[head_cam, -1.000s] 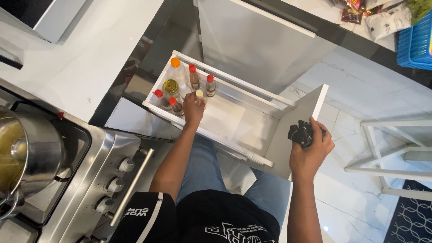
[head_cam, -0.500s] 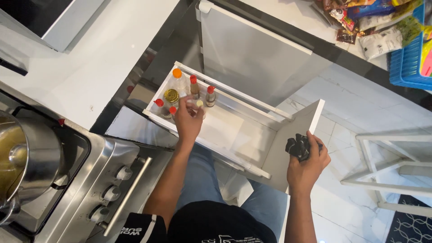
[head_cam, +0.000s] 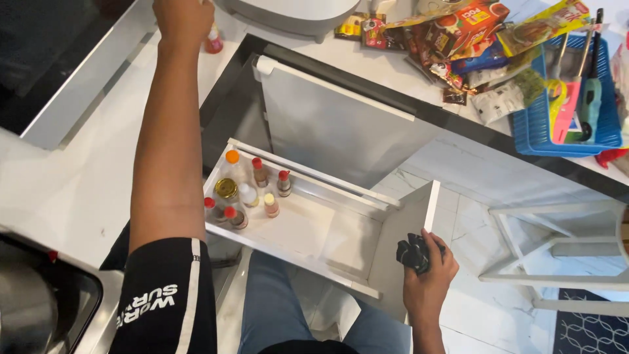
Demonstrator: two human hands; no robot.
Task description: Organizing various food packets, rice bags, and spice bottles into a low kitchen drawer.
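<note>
My left hand (head_cam: pixel 182 18) is stretched up over the white counter at the top of the head view, its fingers closed by a small red bottle (head_cam: pixel 213 39) that stands out from under it. My right hand (head_cam: pixel 427 283) grips a crumpled black cloth (head_cam: pixel 413 252) against the front panel of a pulled-out white drawer (head_cam: pixel 341 236). Several small spice bottles with red, orange and yellow caps (head_cam: pixel 259 172) and a gold-lidded jar (head_cam: pixel 227 189) stand at the drawer's left end.
A steel pot and hob (head_cam: pixel 39 308) lie at the lower left. Snack packets (head_cam: pixel 472 33) and a blue basket (head_cam: pixel 563 124) of utensils crowd the counter at the top right. A white stool (head_cam: pixel 557 249) stands on the tiled floor to the right.
My left hand has left the bottles in the drawer and risen to the counter, with a small red bottle beside it. My right hand stays on the drawer front with the cloth.
</note>
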